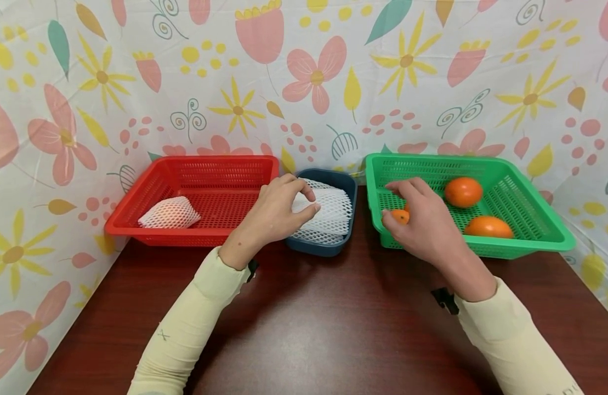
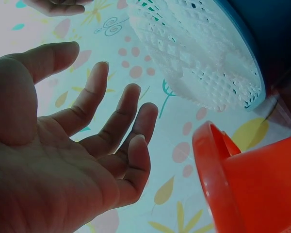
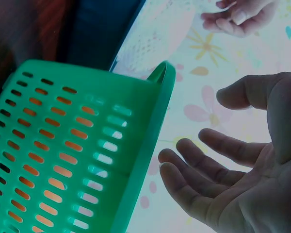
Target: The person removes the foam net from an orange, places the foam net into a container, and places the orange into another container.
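Observation:
My left hand [image 1: 281, 211] hovers at the left side of the dark blue bin [image 1: 354, 208], its fingers loosely bent and nothing in its grasp. White foam net sleeves [image 1: 333, 211] fill that bin. Over the left part of the green basket [image 1: 540, 219] is my right hand [image 1: 424, 225], empty, with thumb and fingers apart in the right wrist view. An orange [image 1: 400, 216] shows partly behind the right hand's fingers. Two more oranges lie farther right in the same basket, one at the back [image 1: 464, 192] and one at the front [image 1: 488, 226].
At the left stands a red basket [image 1: 210, 240], where a fruit in a white foam net [image 1: 170, 213] lies near the left front. All three containers stand in a row at the back of the dark wooden table [image 1: 304, 329]. Behind them hangs a flowered cloth [image 1: 304, 126].

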The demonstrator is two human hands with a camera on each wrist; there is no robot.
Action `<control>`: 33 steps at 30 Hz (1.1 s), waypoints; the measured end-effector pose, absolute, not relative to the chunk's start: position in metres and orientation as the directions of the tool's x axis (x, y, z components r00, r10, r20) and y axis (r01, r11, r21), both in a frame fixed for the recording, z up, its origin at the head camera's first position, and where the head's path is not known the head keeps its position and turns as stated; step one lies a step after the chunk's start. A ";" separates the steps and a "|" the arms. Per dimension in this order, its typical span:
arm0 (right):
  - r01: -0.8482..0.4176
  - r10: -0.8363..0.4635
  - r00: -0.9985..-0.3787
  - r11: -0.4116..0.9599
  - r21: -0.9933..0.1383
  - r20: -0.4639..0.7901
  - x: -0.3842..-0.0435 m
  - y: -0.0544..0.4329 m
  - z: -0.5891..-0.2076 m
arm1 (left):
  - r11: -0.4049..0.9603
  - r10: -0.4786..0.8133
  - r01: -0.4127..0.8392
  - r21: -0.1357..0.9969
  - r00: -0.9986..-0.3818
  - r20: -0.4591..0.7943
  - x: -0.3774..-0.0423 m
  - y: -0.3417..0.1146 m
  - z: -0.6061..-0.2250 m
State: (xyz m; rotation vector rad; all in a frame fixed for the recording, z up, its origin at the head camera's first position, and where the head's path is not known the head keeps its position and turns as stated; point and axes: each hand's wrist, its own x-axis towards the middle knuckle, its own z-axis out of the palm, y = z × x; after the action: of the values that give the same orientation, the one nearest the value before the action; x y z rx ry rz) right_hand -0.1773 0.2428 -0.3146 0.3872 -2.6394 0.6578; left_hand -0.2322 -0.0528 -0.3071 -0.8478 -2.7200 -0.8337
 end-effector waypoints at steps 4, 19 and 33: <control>-0.398 -0.208 -0.865 0.839 -0.371 0.457 -0.173 0.239 -0.317 | 0.681 0.473 0.570 0.459 -0.821 0.319 -0.231 -0.053 -0.306; -0.444 -0.277 -0.839 0.846 -0.295 0.468 -0.161 0.234 -0.328 | 0.687 0.473 0.576 0.443 -0.817 0.329 -0.232 -0.057 -0.305; -0.508 -0.340 -0.800 0.822 -0.256 0.495 -0.144 0.229 -0.337 | 0.681 0.463 0.574 0.455 -0.819 0.340 -0.233 -0.072 -0.305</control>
State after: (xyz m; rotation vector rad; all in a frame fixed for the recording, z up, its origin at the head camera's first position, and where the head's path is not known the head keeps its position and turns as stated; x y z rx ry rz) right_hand -0.1438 0.2290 -0.3370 0.6319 -2.5705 0.5302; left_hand -0.2330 -0.0718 -0.3047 -0.8406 -2.6959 -0.8291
